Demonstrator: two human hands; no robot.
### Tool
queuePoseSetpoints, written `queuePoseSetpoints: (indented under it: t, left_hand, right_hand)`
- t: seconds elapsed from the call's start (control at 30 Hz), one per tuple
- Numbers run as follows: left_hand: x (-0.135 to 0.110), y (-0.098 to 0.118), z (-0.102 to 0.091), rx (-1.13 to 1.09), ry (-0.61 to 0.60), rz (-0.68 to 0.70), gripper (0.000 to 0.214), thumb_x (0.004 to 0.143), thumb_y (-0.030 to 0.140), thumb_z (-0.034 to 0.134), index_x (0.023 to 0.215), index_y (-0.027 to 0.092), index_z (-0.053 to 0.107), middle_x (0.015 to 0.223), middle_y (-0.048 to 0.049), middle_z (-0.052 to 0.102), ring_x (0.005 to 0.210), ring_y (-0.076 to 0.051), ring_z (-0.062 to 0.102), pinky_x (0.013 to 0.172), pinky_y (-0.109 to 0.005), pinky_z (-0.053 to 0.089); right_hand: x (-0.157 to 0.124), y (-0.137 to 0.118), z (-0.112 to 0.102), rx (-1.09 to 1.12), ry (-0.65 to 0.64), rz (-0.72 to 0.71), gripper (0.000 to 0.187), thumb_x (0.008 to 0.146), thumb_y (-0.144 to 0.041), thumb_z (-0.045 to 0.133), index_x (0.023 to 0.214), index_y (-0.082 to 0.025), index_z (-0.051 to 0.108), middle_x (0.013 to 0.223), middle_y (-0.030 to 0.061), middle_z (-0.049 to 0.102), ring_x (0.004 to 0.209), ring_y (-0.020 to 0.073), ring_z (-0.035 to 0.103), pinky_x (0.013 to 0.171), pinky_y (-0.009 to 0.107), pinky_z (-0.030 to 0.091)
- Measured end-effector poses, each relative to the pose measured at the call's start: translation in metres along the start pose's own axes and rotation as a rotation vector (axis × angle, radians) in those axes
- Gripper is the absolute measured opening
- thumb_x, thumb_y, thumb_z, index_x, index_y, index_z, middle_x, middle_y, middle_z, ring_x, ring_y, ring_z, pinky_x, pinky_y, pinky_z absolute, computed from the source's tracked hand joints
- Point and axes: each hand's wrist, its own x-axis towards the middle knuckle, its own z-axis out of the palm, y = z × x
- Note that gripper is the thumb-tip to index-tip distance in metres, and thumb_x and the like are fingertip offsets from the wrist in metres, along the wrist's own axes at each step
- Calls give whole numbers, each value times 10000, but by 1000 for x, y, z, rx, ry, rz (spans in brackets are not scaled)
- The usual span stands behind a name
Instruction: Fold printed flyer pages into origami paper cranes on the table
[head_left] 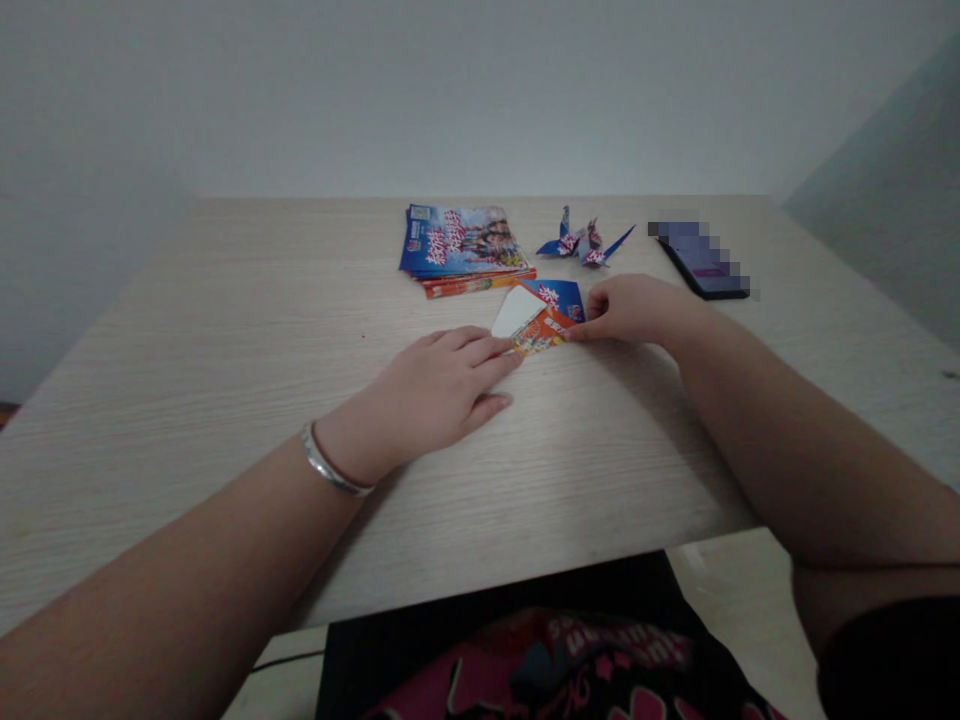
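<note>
A small folded sheet of printed paper (538, 312), blue, orange and white, lies on the wooden table (225, 330) in front of me. My left hand (439, 385) lies flat with its fingers stretched out, fingertips touching the sheet's lower left corner. My right hand (634, 310) is curled, its fingers pinched on the sheet's right edge. A silver bangle circles my left wrist.
A stack of printed leaflets (461, 248) lies beyond the sheet. A folded paper crane (583, 242) stands to its right. A dark phone (705, 262) lies at the far right. A plain wall rises behind the table.
</note>
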Motion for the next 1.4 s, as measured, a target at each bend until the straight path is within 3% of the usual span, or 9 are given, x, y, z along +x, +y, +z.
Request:
queuePoseSetpoints:
  t: [0.17,0.3,0.37,0.47,0.6,0.67,0.83,1.13,1.4]
  left_hand:
    - [0,0,1,2,4,5,527,1086,433,415,1480,122,574,1488,-161,614,1354,-347,556,1162,-513,453]
    - [0,-1,2,-1,7,1,501,1091,404,406,1471,131,584,1483,-153,621,1338,-336,562,1148,-516,459]
    - [1,-2,2,-2,19,0,475,1097,379,399,1457,145,600,1462,-137,639,1311,-321,577,1135,-505,467]
    - [3,-4,4,-16,62,15,441,1100,335,393,1414,151,642,1405,-123,677,1260,-295,606,1122,-477,477]
    - [6,-7,7,-59,131,11,379,1073,291,463,1329,152,704,1328,-121,722,1210,-283,647,1109,-465,492]
    - [8,-7,7,-100,140,-37,347,1056,285,496,1277,142,721,1268,-126,745,1177,-280,669,1084,-462,513]
    - [10,-6,4,-137,119,-143,297,1027,291,558,1182,107,731,1200,-137,761,1121,-302,694,1021,-473,555]
    - [8,-10,4,-127,146,-89,252,1022,258,566,1039,151,794,1126,-102,773,1028,-265,713,943,-421,579]
    - [7,-9,-3,-18,83,2,323,1054,283,501,1217,194,765,1150,-103,754,1053,-257,694,947,-408,556]
  right_hand:
    - [0,11,-7,-38,18,97,479,675,-710,822,628,-254,679,583,37,637,562,210,557,547,371,382]
    - [-3,17,-12,-20,-10,137,344,742,-543,827,661,-237,693,646,47,667,612,203,568,594,372,395]
    - [-7,13,-12,57,67,91,255,795,-434,794,710,-214,697,690,54,681,637,186,565,620,367,389]
    - [-15,-1,-5,220,274,-109,210,883,-387,694,804,-193,706,779,62,705,693,180,579,657,354,406]
    - [-18,-21,11,268,233,-651,210,846,-382,739,960,-207,761,987,73,765,920,236,659,859,382,470]
    - [-17,-25,17,230,251,-753,203,887,-352,701,993,-196,776,1030,95,775,976,257,671,907,403,471]
    - [-18,-25,18,80,357,-792,218,933,-304,624,972,-184,803,980,102,786,925,250,677,854,374,466]
    - [-27,-32,16,-48,386,-767,256,943,-350,629,1014,-181,808,958,104,760,884,235,652,763,346,414]
    - [-27,-34,22,42,341,-870,225,957,-194,606,1053,-226,807,1022,59,791,955,206,685,841,330,482]
